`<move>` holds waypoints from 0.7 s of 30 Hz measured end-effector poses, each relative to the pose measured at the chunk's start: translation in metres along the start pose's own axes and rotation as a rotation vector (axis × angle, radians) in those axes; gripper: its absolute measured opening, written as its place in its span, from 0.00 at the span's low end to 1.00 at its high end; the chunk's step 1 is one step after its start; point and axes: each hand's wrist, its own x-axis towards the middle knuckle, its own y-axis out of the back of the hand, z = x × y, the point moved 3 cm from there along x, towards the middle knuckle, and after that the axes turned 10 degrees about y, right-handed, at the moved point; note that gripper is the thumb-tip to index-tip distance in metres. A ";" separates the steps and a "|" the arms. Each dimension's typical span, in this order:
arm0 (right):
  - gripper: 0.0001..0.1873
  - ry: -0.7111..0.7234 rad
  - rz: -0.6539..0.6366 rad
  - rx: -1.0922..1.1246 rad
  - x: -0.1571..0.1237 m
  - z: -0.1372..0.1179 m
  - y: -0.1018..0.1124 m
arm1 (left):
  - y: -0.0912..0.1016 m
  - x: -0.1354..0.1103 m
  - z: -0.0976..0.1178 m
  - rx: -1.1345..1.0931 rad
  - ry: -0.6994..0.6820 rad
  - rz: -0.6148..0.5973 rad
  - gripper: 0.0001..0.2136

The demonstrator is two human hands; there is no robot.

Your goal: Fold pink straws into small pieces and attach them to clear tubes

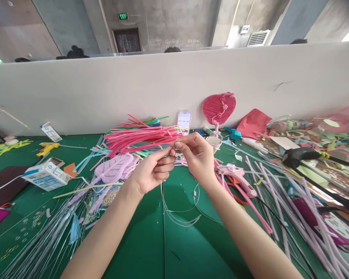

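Observation:
My left hand (pixel 155 168) and my right hand (pixel 198 155) meet above the middle of the table, fingertips touching. Both are closed in a pinch, thumb against forefinger; whatever sits between the tips is too small to make out. Loops of thin pale wire (pixel 182 224) show below the hands, their upper ends hidden behind them. Just beyond the fingers lies a bundle of pink and red fuzzy pipe cleaners (pixel 142 139). Left of my left hand is a lilac leaf shape (pixel 116 168) made of pipe cleaners. A pink glue gun (pixel 238 180) lies right of my right wrist.
A phone showing a timer (pixel 184 121) leans at the white partition (pixel 133 89). Near it, a pink fan-shaped piece (pixel 219 108) stands in a cup (pixel 214 142). Wire stems (pixel 43 236), a white-blue box (pixel 46 175) and a yellow glue gun (pixel 48 148) lie left; lilac pipe cleaners (pixel 293 205) lie right.

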 end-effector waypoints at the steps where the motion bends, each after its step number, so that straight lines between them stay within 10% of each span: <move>1: 0.04 -0.012 -0.006 -0.005 0.000 0.001 0.000 | 0.002 0.000 0.002 0.020 -0.020 0.013 0.12; 14: 0.06 0.168 -0.447 -0.812 0.002 -0.019 0.002 | 0.002 -0.022 0.012 0.886 -0.288 0.451 0.13; 21: 0.09 0.307 -0.388 -0.926 0.003 -0.023 0.006 | -0.004 -0.020 0.011 0.688 -0.248 0.316 0.13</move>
